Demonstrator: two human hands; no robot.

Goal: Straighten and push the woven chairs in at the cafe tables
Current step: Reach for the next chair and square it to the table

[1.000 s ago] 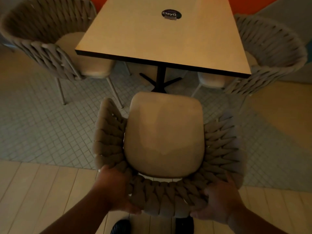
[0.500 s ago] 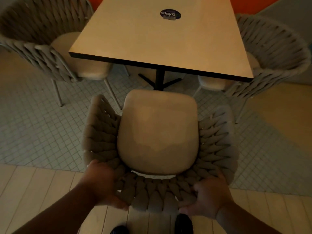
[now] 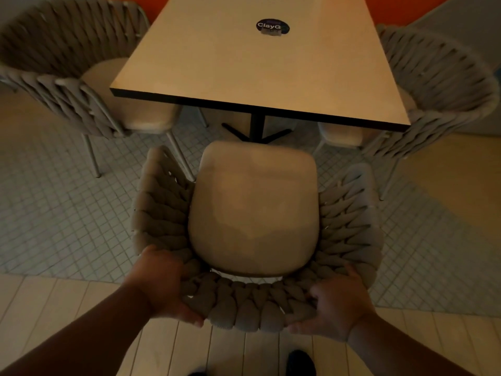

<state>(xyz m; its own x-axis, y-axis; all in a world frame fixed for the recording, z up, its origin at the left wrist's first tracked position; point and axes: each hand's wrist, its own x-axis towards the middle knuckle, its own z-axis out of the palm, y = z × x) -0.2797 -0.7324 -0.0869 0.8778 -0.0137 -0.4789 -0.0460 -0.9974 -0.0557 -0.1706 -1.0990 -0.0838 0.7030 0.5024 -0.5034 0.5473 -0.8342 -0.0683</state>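
A grey woven chair (image 3: 254,308) with a beige seat cushion (image 3: 254,210) stands right in front of me, facing the cafe table (image 3: 257,66). The cushion's front edge sits just short of the table's near edge, close to the black pedestal base (image 3: 256,131). My left hand (image 3: 160,286) grips the woven backrest at its left rear corner. My right hand (image 3: 339,305) grips the backrest at its right rear corner.
A second woven chair (image 3: 67,77) stands at the table's left side and a third (image 3: 439,85) at its right side, both partly tucked under. A round dark sticker (image 3: 272,26) lies on the tabletop. Small grey tiles lie under the table, pale planks under my feet.
The chair has slid forward toward the table, its cushion now closer to the table's edge and pedestal. Both hands keep their grip on the backrest.
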